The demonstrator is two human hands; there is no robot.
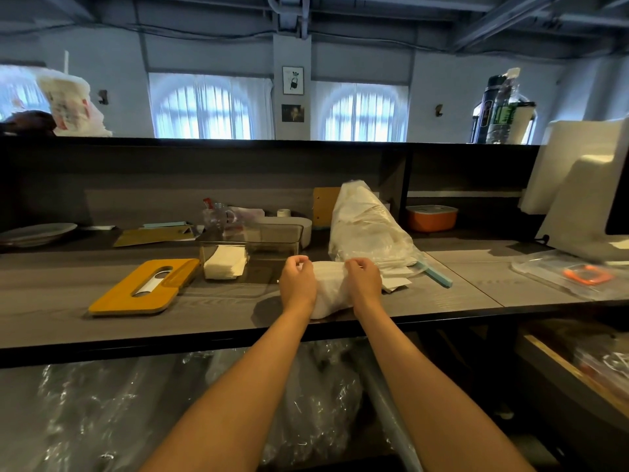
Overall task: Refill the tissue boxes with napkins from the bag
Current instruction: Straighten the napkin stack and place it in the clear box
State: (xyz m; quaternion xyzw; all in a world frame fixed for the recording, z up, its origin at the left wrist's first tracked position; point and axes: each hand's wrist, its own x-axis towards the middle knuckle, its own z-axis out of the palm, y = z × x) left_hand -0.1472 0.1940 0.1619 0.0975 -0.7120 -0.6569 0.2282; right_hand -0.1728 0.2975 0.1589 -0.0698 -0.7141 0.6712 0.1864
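Observation:
A stack of white napkins [329, 291] lies on the grey counter near its front edge. My left hand [297, 280] grips its left side and my right hand [362, 280] grips its right side, fingers curled over the top. Just behind stands a clear plastic bag [366, 229] full of napkins. To the left sits a clear tissue box [272, 240] with its lid off, a small pile of napkins [225, 262] in its left end. Its yellow wooden lid [143, 287], with a slot in the middle, lies flat further left.
A light blue strip [437, 275] lies by the bag. Behind the box are a glass jar [218, 216], a white bowl [304, 226] and papers; a plate [35, 233] far left. An orange container [430, 218] sits on a shelf, a white monitor [585, 189] at right.

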